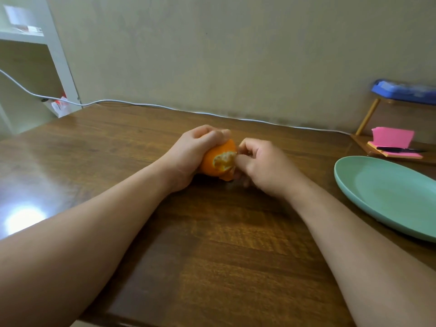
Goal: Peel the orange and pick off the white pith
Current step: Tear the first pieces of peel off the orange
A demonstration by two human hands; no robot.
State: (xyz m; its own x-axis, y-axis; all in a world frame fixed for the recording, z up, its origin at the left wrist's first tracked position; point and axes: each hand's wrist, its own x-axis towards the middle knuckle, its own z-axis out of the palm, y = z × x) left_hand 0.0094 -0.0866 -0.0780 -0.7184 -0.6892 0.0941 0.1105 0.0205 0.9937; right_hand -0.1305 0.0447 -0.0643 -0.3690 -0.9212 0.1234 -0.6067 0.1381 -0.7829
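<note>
Two hands meet over the middle of the wooden surface (224,244) in the head view, the only one there is. The left hand (188,152) grips the orange (210,162) from above and behind, its fingers (212,134) curled over the top and pressed close together. The fruit is held low over the surface, but whether it touches is hidden. On the side facing the camera a small ragged patch (224,160) of pale pith and flesh is bared, while the rest of the skin is unbroken.

The right hand (262,166) sits just beside the fruit. Its fingers (244,159) are curled, their tips at the torn edge, and they seem to pinch a flap of peel (227,177) that hangs below the patch. Blur there hides the exact hold.

The peeling looks barely begun, and no pith has been picked yet. The next move calls for a firm pinch on the flap and a pull away round the fruit, the left hand turning the orange to feed fresh skin.

A green plate (349,185) lies well apart to the right, with pink sticky notes (392,138) beyond it.
</note>
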